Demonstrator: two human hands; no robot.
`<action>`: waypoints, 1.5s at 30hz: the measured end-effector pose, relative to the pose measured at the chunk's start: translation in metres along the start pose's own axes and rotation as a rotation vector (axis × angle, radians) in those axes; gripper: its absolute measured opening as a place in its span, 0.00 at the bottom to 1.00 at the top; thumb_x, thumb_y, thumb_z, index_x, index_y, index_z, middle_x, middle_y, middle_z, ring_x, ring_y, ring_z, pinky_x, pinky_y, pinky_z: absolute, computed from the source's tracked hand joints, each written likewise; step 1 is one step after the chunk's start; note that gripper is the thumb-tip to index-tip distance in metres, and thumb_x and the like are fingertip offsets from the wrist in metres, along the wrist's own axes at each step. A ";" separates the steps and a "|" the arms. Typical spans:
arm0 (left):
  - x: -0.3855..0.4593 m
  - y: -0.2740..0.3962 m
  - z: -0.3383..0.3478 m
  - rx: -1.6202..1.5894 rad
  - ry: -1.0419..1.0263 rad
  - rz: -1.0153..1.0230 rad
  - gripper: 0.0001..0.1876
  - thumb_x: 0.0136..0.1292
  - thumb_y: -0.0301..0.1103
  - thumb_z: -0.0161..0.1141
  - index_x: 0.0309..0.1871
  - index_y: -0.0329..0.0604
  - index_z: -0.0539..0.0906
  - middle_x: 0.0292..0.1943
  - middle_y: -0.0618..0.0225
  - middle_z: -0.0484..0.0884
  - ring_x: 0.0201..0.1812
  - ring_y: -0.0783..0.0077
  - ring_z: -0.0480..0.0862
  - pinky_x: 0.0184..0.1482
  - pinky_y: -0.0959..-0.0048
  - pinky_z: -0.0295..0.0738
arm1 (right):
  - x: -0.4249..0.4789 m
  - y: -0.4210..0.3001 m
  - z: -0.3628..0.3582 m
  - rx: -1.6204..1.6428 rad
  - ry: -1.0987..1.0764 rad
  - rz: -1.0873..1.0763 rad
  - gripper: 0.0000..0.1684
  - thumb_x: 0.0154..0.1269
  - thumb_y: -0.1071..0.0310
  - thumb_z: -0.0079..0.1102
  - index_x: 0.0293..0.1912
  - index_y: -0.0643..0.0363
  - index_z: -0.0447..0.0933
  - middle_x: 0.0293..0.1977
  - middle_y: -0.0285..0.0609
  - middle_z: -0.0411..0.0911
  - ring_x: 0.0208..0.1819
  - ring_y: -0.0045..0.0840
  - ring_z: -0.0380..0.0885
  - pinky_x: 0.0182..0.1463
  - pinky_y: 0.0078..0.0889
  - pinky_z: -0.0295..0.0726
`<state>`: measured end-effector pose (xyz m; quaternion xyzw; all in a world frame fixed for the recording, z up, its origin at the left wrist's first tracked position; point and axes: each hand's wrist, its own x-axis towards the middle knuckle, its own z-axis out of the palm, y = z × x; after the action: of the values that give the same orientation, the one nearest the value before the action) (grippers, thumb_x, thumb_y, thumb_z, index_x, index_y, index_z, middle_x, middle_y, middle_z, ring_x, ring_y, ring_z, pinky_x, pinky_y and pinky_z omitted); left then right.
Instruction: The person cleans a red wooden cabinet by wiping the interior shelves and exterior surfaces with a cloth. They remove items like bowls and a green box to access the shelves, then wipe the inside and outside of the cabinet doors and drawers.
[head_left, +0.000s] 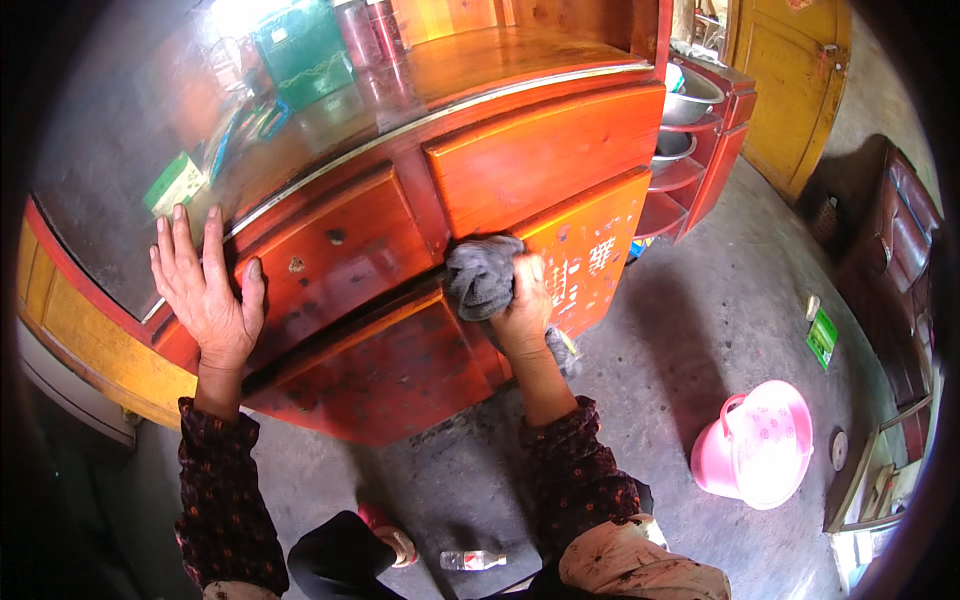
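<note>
My right hand (525, 307) is closed around a bunched dark grey cloth (482, 277), which rests against the front of a red-orange wooden cabinet (547, 154), between its drawers and lower doors. Part of the cloth hangs below the wrist. My left hand (199, 281) lies with fingers spread on the cabinet's front top edge, its fingertips near a green and white packet (175, 184). The right cabinet door (577, 255) bears pale markings and worn patches. Dark spots mark the left drawer front (337, 255). A dark gap runs beneath that drawer.
A pink bucket (750, 446) stands on the grey floor at the right. A clear plastic bottle (472, 560) lies near my feet. Metal basins (690, 101) sit on a red corner shelf. A green box (304, 56) stands on the cabinet top. A green packet (823, 339) lies farther right.
</note>
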<state>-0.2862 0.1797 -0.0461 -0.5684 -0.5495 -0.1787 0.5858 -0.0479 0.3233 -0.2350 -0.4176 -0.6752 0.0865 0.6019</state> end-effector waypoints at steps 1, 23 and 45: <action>-0.002 0.000 0.001 0.002 -0.016 -0.003 0.30 0.57 0.42 0.52 0.64 0.47 0.64 0.65 0.54 0.58 0.67 0.51 0.54 0.66 0.53 0.44 | -0.016 0.009 0.004 -0.027 -0.023 0.033 0.27 0.38 0.67 0.61 0.43 0.55 0.66 0.40 0.48 0.68 0.35 0.48 0.72 0.32 0.45 0.74; 0.001 0.002 0.005 0.005 -0.003 -0.023 0.29 0.56 0.45 0.52 0.63 0.49 0.66 0.65 0.54 0.59 0.66 0.49 0.55 0.65 0.51 0.45 | -0.085 0.076 0.010 -0.081 -0.378 0.483 0.21 0.47 0.70 0.58 0.45 0.58 0.70 0.41 0.52 0.73 0.42 0.41 0.76 0.41 0.36 0.76; -0.004 -0.004 0.001 0.007 0.016 0.017 0.29 0.56 0.37 0.53 0.64 0.46 0.64 0.66 0.54 0.57 0.67 0.53 0.54 0.66 0.53 0.46 | -0.014 0.022 0.001 0.366 0.128 0.174 0.25 0.46 0.73 0.53 0.48 0.62 0.67 0.36 0.53 0.74 0.38 0.45 0.76 0.42 0.36 0.75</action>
<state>-0.2914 0.1781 -0.0485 -0.5696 -0.5403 -0.1765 0.5937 -0.0401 0.3286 -0.2589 -0.3626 -0.5697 0.2328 0.6998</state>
